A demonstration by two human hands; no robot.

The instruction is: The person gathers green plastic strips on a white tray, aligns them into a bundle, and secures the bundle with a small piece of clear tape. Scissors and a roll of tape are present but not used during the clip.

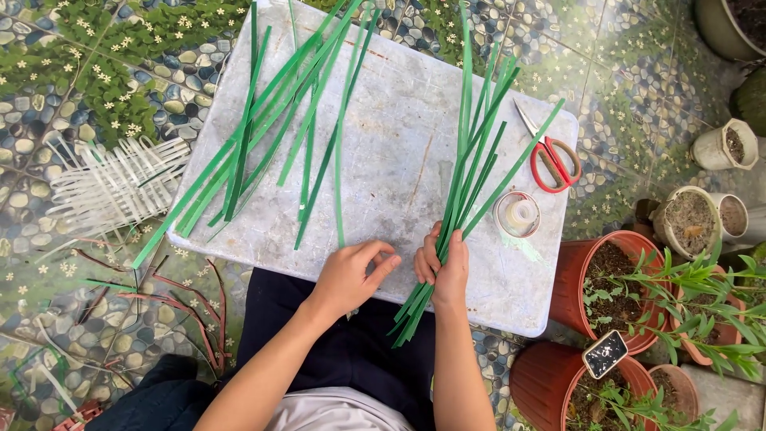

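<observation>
Dark trousers [351, 351] of the seated person are seen lowest in the view, with both forearms reaching up from them. A bundle of green strips [471, 172] is gripped by the right hand [444, 267], which is closed around it near its lower end; the upper ends fan out across the white board [399, 168]. The left hand [351, 275] is held just beside the bundle, loosely curled with thumb and fingertips close together, and nothing can be made out in it.

Judged from this, the strips are being gathered and evened. The grip would best be kept firm and low, so that the lower ends can be tapped level and no strip slides out.

More loose green strips [271, 120] are spread over the left half of the board. Red-handled scissors [546, 156] and a roll of clear tape [517, 214] lie on its right side. The board is set over a pebble-and-flower patterned floor [96, 72]. A white woven piece [112, 187] lies to the left, and terracotta pots [618, 283] with plants stand to the right.
</observation>
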